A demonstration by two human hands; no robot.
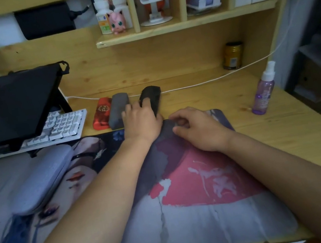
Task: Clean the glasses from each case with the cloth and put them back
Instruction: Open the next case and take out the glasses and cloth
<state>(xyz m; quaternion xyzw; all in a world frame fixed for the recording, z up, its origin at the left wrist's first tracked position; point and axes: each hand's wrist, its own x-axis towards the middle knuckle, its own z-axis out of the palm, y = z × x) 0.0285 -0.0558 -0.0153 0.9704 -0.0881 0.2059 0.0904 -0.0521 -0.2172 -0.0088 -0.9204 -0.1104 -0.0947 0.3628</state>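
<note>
Three closed glasses cases lie side by side at the back of the desk: a red case (102,114), a grey case (117,109) and a black case (152,95). My left hand (141,120) grips the near end of the black case, with one finger lying along its top. Just to its right, my right hand (196,128) rests on the printed desk mat (200,199), its curled fingers pinching a dark grey cloth (167,125) that blends into the mat. A lavender case (44,179) lies closed on the mat's left part. No glasses are visible.
A purple spray bottle (263,93) stands at the right on the wooden desk (284,132). A white keyboard (63,127) and a raised black laptop (8,108) fill the left. A white cable (202,82) runs behind the cases, and a can (232,55) stands at the back.
</note>
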